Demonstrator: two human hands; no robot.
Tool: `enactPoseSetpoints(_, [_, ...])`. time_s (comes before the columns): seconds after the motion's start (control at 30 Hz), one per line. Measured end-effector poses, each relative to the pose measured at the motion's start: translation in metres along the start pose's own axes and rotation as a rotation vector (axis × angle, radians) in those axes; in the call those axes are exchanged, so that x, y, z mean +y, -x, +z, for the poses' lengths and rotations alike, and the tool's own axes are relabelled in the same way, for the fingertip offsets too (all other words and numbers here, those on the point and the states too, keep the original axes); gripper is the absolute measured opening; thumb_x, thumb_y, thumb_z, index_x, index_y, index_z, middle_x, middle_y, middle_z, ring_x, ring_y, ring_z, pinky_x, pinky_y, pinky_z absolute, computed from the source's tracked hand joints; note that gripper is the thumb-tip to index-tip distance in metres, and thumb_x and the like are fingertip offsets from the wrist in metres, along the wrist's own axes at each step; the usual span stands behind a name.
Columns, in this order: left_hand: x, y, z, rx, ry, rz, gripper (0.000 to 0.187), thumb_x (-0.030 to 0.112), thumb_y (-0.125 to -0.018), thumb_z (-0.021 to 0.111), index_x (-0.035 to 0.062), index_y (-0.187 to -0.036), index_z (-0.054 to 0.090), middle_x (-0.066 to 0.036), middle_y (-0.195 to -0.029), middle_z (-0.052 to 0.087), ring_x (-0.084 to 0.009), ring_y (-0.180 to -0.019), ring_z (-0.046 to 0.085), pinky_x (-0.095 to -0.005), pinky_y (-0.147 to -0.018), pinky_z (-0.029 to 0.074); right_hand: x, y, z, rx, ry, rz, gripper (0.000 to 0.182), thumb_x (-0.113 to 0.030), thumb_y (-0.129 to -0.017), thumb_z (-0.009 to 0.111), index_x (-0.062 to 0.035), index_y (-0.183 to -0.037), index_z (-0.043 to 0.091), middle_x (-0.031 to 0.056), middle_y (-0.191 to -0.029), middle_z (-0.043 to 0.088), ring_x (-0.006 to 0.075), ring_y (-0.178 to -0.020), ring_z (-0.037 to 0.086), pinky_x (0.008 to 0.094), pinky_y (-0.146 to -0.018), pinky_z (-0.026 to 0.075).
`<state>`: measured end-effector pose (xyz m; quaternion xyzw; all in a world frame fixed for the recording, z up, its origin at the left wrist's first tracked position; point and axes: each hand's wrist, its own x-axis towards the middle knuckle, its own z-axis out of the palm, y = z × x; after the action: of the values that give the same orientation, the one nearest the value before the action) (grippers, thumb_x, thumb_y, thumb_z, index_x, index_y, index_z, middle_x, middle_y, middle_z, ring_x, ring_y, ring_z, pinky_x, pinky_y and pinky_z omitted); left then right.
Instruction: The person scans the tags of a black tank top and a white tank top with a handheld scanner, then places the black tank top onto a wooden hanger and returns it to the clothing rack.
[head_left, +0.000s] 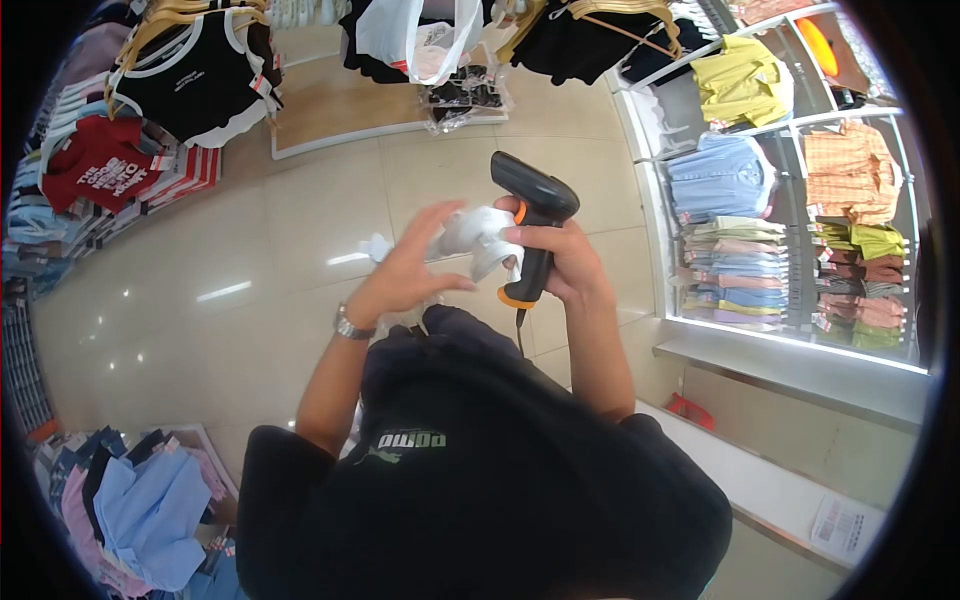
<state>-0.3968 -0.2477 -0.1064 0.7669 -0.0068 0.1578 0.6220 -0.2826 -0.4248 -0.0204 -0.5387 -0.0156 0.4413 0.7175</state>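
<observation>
My right hand [570, 255] is wrapped round the grip of a black-and-orange handheld barcode scanner [540, 215], its head pointing up and to the left. A cable runs down from the handle's base. A crumpled white cloth or tissue [490, 237] is bunched against the scanner's left side, by my right thumb and fingertips. My left hand [410, 265], with a metal watch [352, 322] on its wrist, is held open beside the white bundle, thumb and fingers apart. Part of the bundle shows behind the left fingers, blurred.
Shelves on the right hold folded and displayed shirts [720, 175]. Tops on hangers [190, 85] and red shirts [105, 165] are at the upper left. A low wooden platform [330, 108] stands ahead. Folded clothes [155, 505] lie at lower left, and a white counter [760, 490] runs at lower right.
</observation>
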Motion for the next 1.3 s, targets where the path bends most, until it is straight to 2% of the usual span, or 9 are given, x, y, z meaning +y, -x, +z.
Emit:
enactPoseSetpoints(0.13, [-0.01,-0.014,0.014,-0.238,-0.096,-0.051,0.049,0.019,-0.08,0.08,0.0042,-0.124,0.062,-0.012,-0.116,0.063,-0.0274,-0.11,0.06,-0.0383,-0.094,0.046,-0.005,0.014,0.004,0.056,0.091,-0.125,0.044,0.004,-0.075,0.075,0.0035,-0.117,0.063,0.0108,-0.111,0.066,0.0207,-0.095,0.066,0.0338,-0.084,0.053])
enactPoseSetpoints(0.33, [-0.025,-0.024,-0.003,-0.254,-0.02,-0.028,0.032,0.019,-0.08,0.081,0.0012,-0.104,0.068,-0.009,-0.095,0.064,-0.0236,-0.09,0.062,-0.0338,-0.083,0.048,-0.029,0.039,-0.018,0.185,0.493,-0.355,0.049,0.008,-0.072,0.076,0.0015,-0.119,0.064,0.0095,-0.11,0.07,0.0172,-0.101,0.065,0.0327,-0.09,0.051])
enactPoseSetpoints(0.4, [-0.037,-0.023,-0.013,-0.246,-0.132,0.047,0.03,0.019,-0.079,0.081,0.0029,-0.101,0.069,-0.007,-0.088,0.061,-0.0198,-0.082,0.058,-0.0314,-0.076,0.047,-0.033,0.042,-0.021,0.247,0.606,-0.394,0.046,0.006,-0.072,0.076,0.0001,-0.117,0.066,0.0075,-0.106,0.071,0.0152,-0.098,0.065,0.0309,-0.089,0.05])
enactPoseSetpoints(0.53, [-0.038,-0.032,-0.052,-0.338,-0.234,-0.216,0.027,0.026,-0.081,0.079,0.0037,-0.094,0.071,-0.005,-0.089,0.062,-0.019,-0.078,0.053,-0.0313,-0.071,0.045,-0.046,0.047,-0.038,0.44,0.951,-0.375,0.033,-0.003,-0.074,0.076,-0.0006,-0.106,0.07,0.0048,-0.089,0.069,0.0125,-0.08,0.06,0.0294,-0.077,0.049])
enactPoseSetpoints(0.63, [-0.048,-0.035,-0.074,-0.261,-0.062,-0.126,0.026,0.026,-0.086,0.076,0.0018,-0.093,0.069,-0.003,-0.088,0.058,-0.0177,-0.078,0.051,-0.0297,-0.074,0.043,-0.045,0.043,-0.039,0.49,1.051,-0.42,0.029,-0.007,-0.075,0.075,0.0016,-0.101,0.068,0.005,-0.081,0.066,0.0134,-0.073,0.057,0.0312,-0.071,0.049])
enactPoseSetpoints(0.77, [-0.04,-0.032,-0.08,-0.202,0.339,-0.198,0.031,0.025,-0.092,0.07,0.0026,-0.111,0.062,-0.002,-0.105,0.061,-0.0099,-0.097,0.055,-0.0283,-0.088,0.045,-0.046,0.039,-0.032,0.468,1.054,-0.43,0.026,-0.006,-0.076,0.073,0.0028,-0.099,0.066,0.0052,-0.081,0.066,0.0137,-0.073,0.057,0.0313,-0.071,0.049])
enactPoseSetpoints(0.87, [-0.034,-0.031,-0.085,-0.282,0.114,-0.124,0.036,0.025,-0.094,0.069,0.0033,-0.121,0.058,-0.003,-0.111,0.062,-0.0092,-0.105,0.054,-0.0291,-0.094,0.044,-0.047,0.033,-0.022,0.454,1.049,-0.439,0.024,-0.005,-0.076,0.072,0.003,-0.097,0.065,0.0054,-0.081,0.066,0.0136,-0.073,0.057,0.0313,-0.071,0.049])
enactPoseSetpoints(1.07, [-0.055,-0.03,-0.106,-0.229,0.304,-0.297,0.039,0.02,-0.087,0.076,0.003,-0.119,0.061,-0.005,-0.112,0.064,-0.0139,-0.104,0.058,-0.0297,-0.092,0.046,-0.046,0.022,-0.02,0.437,1.042,-0.507,0.021,-0.003,-0.075,0.07,0.0029,-0.094,0.064,0.006,-0.08,0.066,0.0135,-0.072,0.057,0.0309,-0.07,0.048])
enactPoseSetpoints(1.3, [-0.101,-0.011,-0.106,-0.283,-0.566,-0.142,0.032,0.026,-0.081,0.079,0.0024,-0.099,0.068,-0.015,-0.097,0.064,-0.0313,-0.091,0.059,-0.0406,-0.082,0.048,-0.038,0.016,-0.022,0.44,1.057,-0.518,0.019,-0.003,-0.075,0.069,0.0027,-0.092,0.064,0.0057,-0.077,0.064,0.0134,-0.071,0.057,0.0309,-0.068,0.048])
